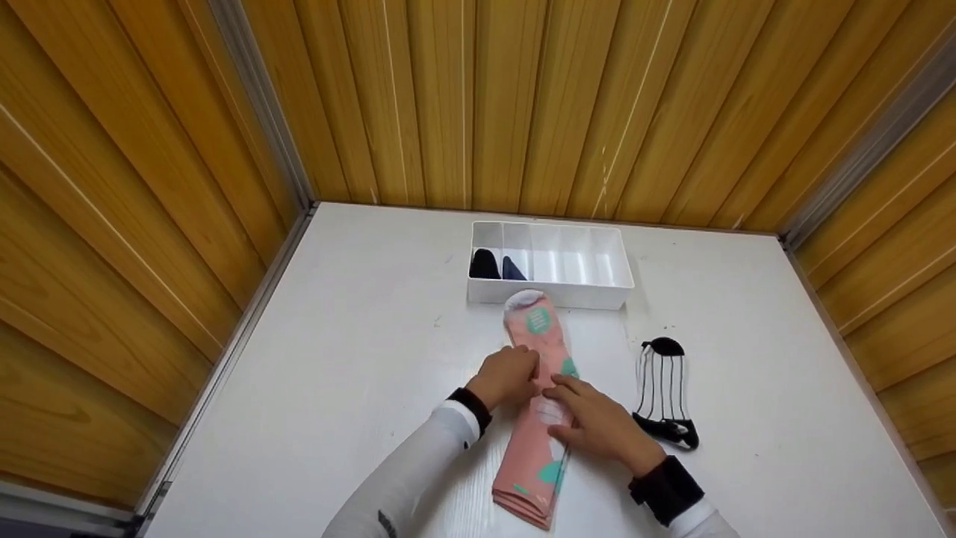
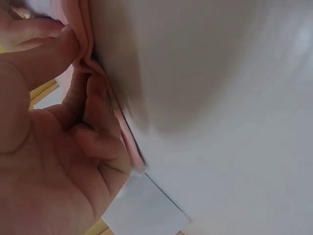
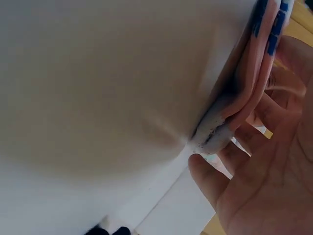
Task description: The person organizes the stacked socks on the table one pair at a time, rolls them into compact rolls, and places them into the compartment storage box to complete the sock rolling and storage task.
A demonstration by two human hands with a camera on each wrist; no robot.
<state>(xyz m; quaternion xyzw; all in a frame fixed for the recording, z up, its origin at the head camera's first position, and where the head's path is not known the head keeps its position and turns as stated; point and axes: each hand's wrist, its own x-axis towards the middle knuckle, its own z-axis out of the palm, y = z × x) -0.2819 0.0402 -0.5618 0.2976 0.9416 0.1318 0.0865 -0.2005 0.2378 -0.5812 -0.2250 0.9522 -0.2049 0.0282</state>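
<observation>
A pink pair of socks (image 1: 526, 452) with mint-green patches and a white toe lies lengthwise on the table, one sock layered over the other. My left hand (image 1: 508, 373) is at its left edge around mid-length. In the left wrist view, that thumb and a finger pinch a fold of the pink fabric (image 2: 84, 29). My right hand (image 1: 601, 422) rests on the socks' right side with fingers extended. The right wrist view shows the layered edge (image 3: 254, 83) beside loosely spread fingers, not pinched.
Just beyond the toe stands a white divided box (image 1: 553, 295). Its left compartments hold a black item (image 1: 485, 264) and a dark blue item (image 1: 512, 269). Right of my right hand lies a black-and-white striped sock (image 1: 665, 396). Wood-patterned walls (image 1: 508, 104) enclose the white table (image 1: 358, 299).
</observation>
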